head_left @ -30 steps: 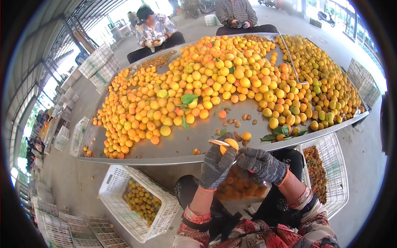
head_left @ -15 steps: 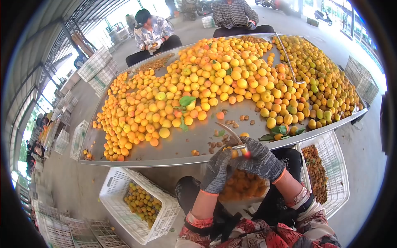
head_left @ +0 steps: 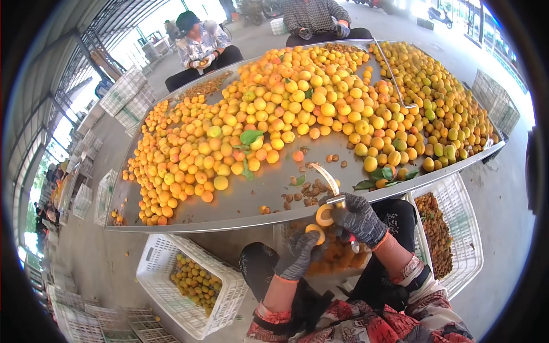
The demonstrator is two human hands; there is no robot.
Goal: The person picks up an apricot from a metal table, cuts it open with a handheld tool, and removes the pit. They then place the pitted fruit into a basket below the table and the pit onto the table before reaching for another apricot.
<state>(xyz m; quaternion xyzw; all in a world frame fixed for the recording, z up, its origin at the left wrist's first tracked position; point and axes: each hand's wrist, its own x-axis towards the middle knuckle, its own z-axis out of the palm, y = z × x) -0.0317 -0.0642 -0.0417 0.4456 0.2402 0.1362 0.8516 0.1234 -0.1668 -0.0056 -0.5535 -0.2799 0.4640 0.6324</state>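
Open-sided shed, concrete floor, and a big metal sorting table [head_left: 229, 200] heaped with apricots [head_left: 297, 108] pretty much edge to edge.

Right at the near rim of the table, two apricot halves are being held. One half [head_left: 325, 215] is pinched in the gloved right hand [head_left: 359, 220], cut face showing as a pale ring, and a curved knife [head_left: 327, 178] is gripped in that same hand, blade pointing up and away over the table. The fingers are closed snugly around both. The other half [head_left: 314, 232] is held a bit lower in the gloved left hand [head_left: 298, 255], fingertips curled shut on it, just apart from the first half.

Directly under the hands a crate of cut fruit [head_left: 337, 257] can be seen, mostly hidden by the arms. Loose pits [head_left: 303, 194] and a few green leaves [head_left: 377, 178] are scattered on the bare metal just beyond the knife. A white crate of whole apricots [head_left: 191, 280] sits on the floor to the left, and another white crate with darker contents [head_left: 443, 234] is on the right.

Across the table, two other people [head_left: 200, 43] are seated, gloved hands busy with fruit.
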